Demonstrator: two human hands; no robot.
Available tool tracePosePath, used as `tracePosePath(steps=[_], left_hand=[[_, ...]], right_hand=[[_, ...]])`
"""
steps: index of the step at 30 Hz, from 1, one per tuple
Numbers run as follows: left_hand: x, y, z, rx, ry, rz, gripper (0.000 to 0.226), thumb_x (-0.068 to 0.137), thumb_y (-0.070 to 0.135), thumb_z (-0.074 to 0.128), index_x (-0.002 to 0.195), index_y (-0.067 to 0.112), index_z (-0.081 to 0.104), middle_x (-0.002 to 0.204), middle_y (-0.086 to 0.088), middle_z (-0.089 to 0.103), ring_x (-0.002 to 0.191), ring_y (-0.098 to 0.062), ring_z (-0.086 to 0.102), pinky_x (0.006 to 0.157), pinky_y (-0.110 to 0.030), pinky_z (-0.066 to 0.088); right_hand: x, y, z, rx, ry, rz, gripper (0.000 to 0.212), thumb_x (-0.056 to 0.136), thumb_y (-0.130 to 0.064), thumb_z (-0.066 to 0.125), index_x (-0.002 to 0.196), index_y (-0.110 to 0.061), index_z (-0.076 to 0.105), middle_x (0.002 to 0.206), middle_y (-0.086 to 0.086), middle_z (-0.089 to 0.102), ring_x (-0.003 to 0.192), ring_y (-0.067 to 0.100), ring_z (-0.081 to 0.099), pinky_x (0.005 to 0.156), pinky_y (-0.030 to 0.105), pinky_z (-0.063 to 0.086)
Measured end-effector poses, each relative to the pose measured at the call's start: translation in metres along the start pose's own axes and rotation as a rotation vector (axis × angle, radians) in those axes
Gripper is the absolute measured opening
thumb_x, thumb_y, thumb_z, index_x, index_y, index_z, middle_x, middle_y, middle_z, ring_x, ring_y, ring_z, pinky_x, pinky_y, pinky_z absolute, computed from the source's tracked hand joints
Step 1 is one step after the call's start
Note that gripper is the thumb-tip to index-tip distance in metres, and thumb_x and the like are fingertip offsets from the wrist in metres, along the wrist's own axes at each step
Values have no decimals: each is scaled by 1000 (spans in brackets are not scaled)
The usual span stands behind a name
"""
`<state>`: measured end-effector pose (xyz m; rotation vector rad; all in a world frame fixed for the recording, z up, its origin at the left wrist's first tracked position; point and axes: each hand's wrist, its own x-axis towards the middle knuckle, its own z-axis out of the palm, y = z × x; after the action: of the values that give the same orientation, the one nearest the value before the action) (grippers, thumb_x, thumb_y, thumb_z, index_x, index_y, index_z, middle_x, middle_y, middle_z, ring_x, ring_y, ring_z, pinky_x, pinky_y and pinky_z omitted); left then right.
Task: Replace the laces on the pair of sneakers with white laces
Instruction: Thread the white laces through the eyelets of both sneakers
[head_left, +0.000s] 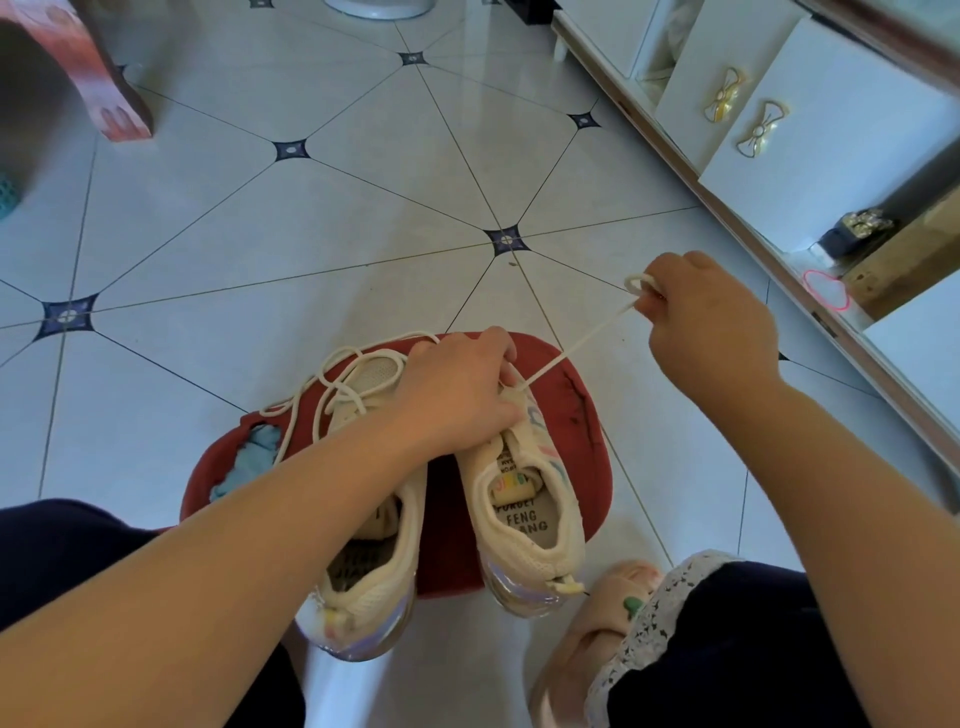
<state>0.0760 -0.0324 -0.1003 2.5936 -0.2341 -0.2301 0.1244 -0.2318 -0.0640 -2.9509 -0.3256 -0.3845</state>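
The right hand (711, 317) has its fingers (655, 300) pinched round an off-white lace (571, 349), which runs taut from them down and toward the person's left, into the front of the right-side sneaker (524, 499). The left hand (457, 387) is the nearer one, gripping that sneaker's forefoot to steady it on the red stool (576, 415). Both sneakers lie lengthwise away from the person, toes pointing away, so I'd judge any further pull should follow the lace's slanting line.
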Motion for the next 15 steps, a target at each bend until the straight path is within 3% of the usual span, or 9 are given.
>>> tracePosePath(steps=[4, 8, 12, 15], left_hand=[[-3, -2, -17, -192, -59, -61, 49, 77, 35, 67, 120, 22, 46, 110, 9, 57, 98, -10, 53, 81, -26, 41], [-14, -12, -39, -32, -212, -156, 62, 74, 41, 71, 124, 18, 42, 106, 5, 56, 95, -15, 54, 81, -30, 44], [-25, -7, -43, 238, -329, -92, 32, 78, 29, 66, 106, 16, 60, 98, -1, 64, 90, -19, 58, 78, -33, 48], [-32, 0, -58, -46, -275, -143, 20, 78, 25, 68, 97, 18, 67, 73, 10, 64, 79, -10, 60, 66, -21, 47]], right_hand=[[-1, -18, 0, 251, -262, 14, 21, 90, -23, 52, 71, -19, 43, 63, -7, 42, 57, 10, 39, 53, 27, 29], [-3, -36, -6, 400, -309, 60, 23, 89, -22, 53, 68, -22, 44, 63, -7, 45, 57, 6, 40, 51, 20, 29], [-2, -46, -20, 529, -357, 121, 23, 88, -23, 54, 67, -23, 46, 63, -7, 46, 57, 6, 40, 54, 21, 32], [-5, -53, -29, 577, -371, 116, 21, 88, -25, 56, 69, -23, 49, 66, -6, 49, 58, 7, 42, 56, 21, 35]])
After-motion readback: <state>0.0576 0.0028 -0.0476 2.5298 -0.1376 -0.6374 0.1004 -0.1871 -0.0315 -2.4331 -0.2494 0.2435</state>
